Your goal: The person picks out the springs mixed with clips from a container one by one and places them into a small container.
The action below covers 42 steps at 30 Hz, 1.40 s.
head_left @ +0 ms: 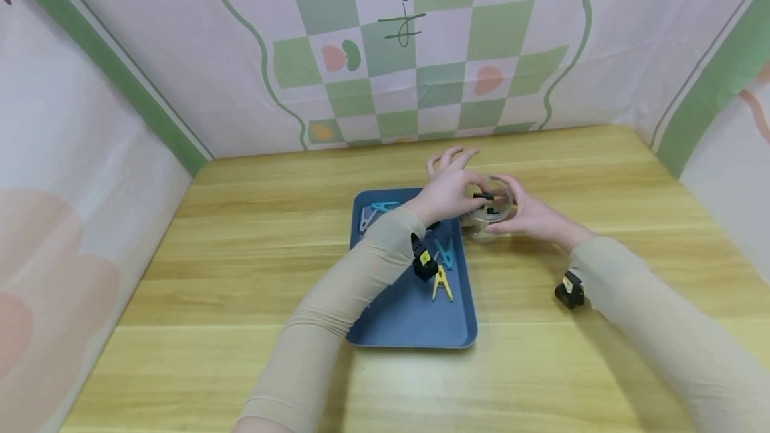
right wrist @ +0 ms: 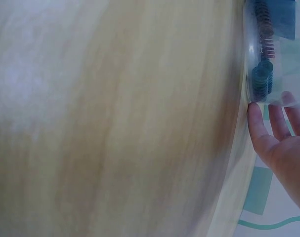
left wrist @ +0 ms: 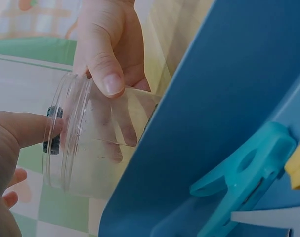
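Observation:
A clear round jar (head_left: 479, 230) stands just right of the blue tray, and my right hand (head_left: 535, 218) grips it round the side, thumb toward me. At its mouth my left hand (head_left: 448, 194) pinches a black spiral hair tie (head_left: 483, 196) between thumb and forefinger, the other fingers spread upward. In the left wrist view that hair tie (left wrist: 54, 144) shows within the jar's rim, partly covered by a digit. More coiled hair ties (right wrist: 261, 81), dark and teal, lie at the bottom of the jar in the right wrist view.
The blue tray (head_left: 415, 329) lies under my left forearm. In it are a yellow clothespin (head_left: 442, 284), a blue clothespin (head_left: 445, 254) and several others toward its far end. A patterned cloth (head_left: 385, 85) hangs behind the wooden table (head_left: 265, 246).

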Each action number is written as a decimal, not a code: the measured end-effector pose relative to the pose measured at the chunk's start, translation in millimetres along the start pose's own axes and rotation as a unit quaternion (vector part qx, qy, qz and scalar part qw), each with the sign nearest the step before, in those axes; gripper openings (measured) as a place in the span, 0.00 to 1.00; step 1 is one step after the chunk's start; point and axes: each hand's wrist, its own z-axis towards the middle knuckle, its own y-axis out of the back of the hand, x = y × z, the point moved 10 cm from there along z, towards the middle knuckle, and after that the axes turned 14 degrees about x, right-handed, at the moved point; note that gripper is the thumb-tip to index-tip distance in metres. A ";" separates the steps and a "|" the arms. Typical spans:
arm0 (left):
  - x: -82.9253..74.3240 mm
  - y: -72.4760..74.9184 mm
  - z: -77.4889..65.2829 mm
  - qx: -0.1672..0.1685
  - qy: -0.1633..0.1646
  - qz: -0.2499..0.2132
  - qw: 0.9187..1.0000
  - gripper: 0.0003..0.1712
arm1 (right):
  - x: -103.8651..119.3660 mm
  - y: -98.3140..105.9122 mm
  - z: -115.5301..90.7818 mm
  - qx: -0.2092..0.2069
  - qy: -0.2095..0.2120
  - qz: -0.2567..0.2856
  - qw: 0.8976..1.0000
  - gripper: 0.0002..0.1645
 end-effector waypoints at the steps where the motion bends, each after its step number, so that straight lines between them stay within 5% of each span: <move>1: -0.1 -0.1 -0.1 0.001 0.000 -0.001 1.000 0.07 | 0.5 -0.3 0.0 0.001 0.001 0.001 1.000 0.63; 22: 5.1 -2.8 0.5 0.005 0.003 -0.006 1.000 0.07 | 7.1 -2.2 -0.2 0.006 0.033 0.017 0.999 0.61; 42: 16.0 8.0 -13.1 0.005 0.010 -0.025 1.000 0.14 | 7.7 -1.5 0.9 0.003 0.028 0.016 0.999 0.60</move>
